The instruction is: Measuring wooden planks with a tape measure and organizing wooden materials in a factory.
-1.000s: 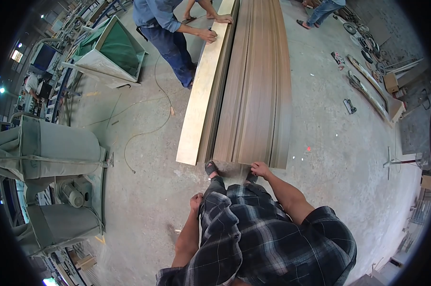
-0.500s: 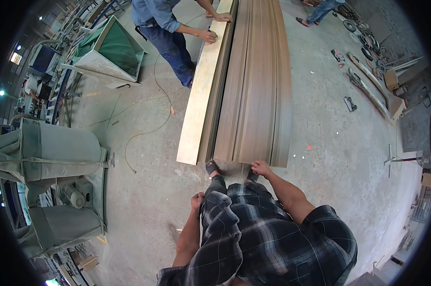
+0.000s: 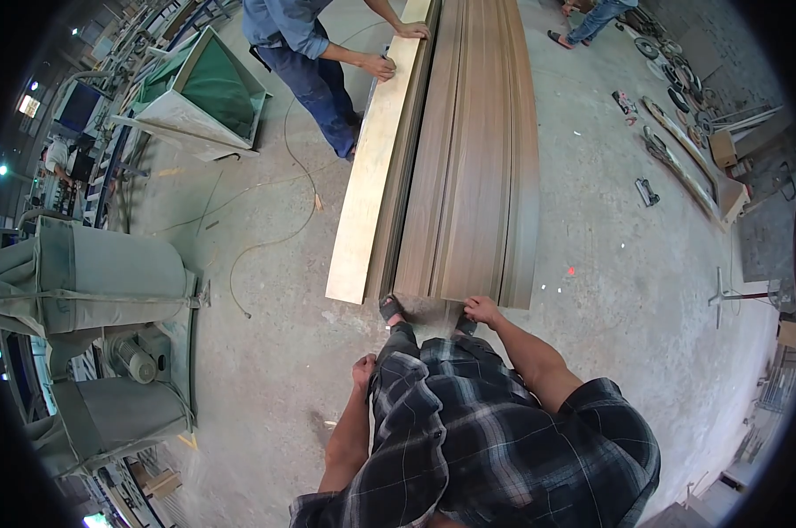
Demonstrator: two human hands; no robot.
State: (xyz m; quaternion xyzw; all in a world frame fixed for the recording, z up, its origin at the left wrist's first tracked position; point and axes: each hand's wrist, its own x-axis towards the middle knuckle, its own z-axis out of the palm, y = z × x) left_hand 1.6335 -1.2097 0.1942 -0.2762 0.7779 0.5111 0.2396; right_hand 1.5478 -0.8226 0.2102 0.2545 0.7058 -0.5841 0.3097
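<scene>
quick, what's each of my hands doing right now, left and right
Left hand: loosely curled at your side, holding nothing.
Right hand: resting on the near end of the dark wood boards; whether it grips them cannot be told.

Single view: head camera, worn high, faces steeply down and forward. Wearer's plaid shirt [image 3: 495, 440] fills lower edge, close. Stack of long boards [image 3: 468, 150] runs away from shirt toward top edge. Fisheye bends boards; dark rim rings picture.

Woodworking shop: long boards [image 3: 468, 150], dust collector [image 3: 90, 352], concrete floor [image 3: 266, 352].
</scene>
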